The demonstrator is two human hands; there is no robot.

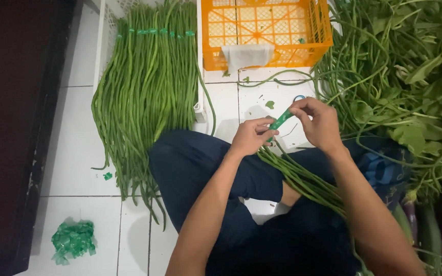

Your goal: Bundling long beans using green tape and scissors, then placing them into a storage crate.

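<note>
Mid-bundling: L hand (pixel 251 136) & R hand (pixel 319 122) both pinching green tape (pixel 281 120) round long-bean bunch (pixel 303 179); next prob. needs tight wrap.

Orange crate (pixel 267 30): rigid moulded plastic lattice. Floor (pixel 78 153): glossy white ceramic tile. Green tape (pixel 281 120): shiny, smooth plastic.
</note>
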